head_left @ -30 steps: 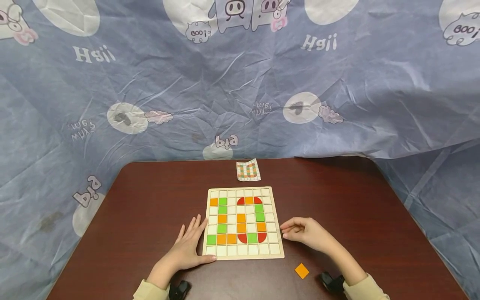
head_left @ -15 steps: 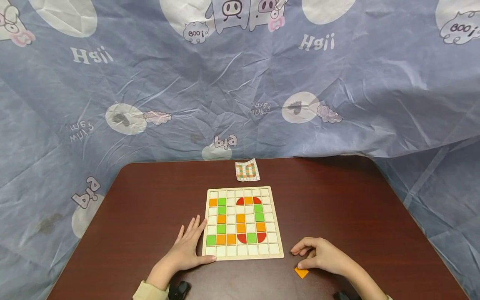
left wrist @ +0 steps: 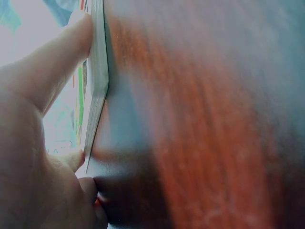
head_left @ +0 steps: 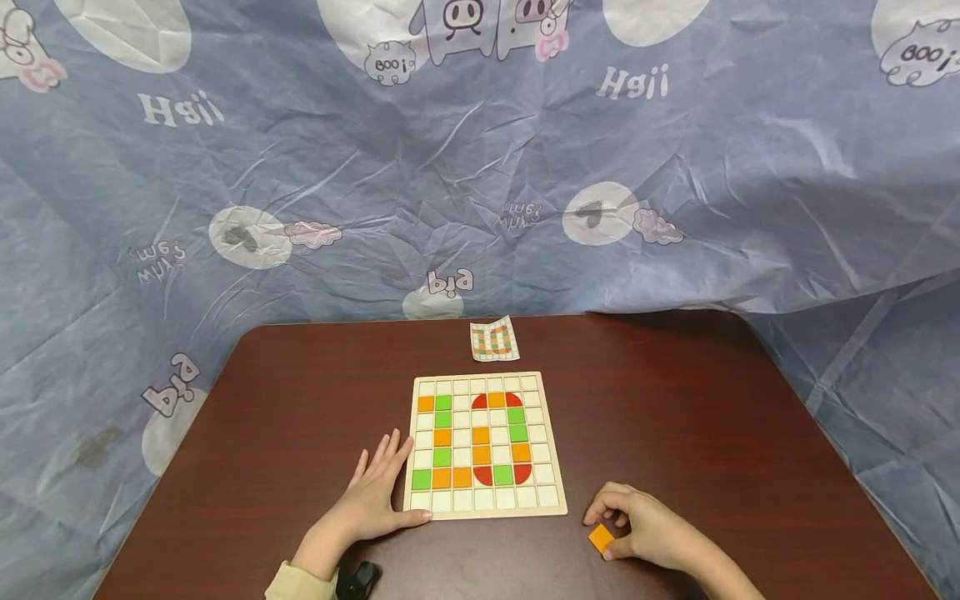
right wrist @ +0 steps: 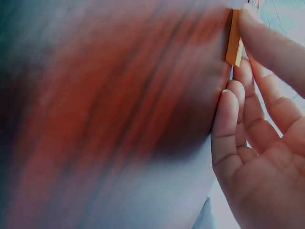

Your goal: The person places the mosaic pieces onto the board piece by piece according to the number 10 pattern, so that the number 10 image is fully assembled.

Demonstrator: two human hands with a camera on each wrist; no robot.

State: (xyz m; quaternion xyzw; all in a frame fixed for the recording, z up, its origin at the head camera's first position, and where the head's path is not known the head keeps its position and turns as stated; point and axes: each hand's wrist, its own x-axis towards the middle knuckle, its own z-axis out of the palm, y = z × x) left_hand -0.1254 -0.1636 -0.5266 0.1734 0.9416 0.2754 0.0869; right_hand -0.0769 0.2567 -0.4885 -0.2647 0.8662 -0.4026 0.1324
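Note:
My right hand (head_left: 645, 527) is low over the table, right of the board, pinching a small orange square tile (head_left: 601, 537) by its edges between thumb and fingers. In the right wrist view the thumb lies against the orange tile (right wrist: 233, 38), with the other fingers bent loosely below it. The left hand (head_left: 371, 500) rests at the near left corner of the square wooden grid board (head_left: 551, 498). Its fingers are spread straight along the left edge, and its thumb lies on the front rim. Green and orange square tiles and red quarter-round tiles sit in the board's cells.
Behind the board lies a small paper card (head_left: 495, 340) with a coloured grid pattern. The dark brown table (head_left: 322, 375) ends at a blue patterned cloth (head_left: 375, 183) hanging at the back. A black device (head_left: 358, 580) is strapped at the left wrist.
My right hand has moved from the board's right edge down toward me to the orange tile and taken it between thumb and fingers. The left hand has stayed at the board.

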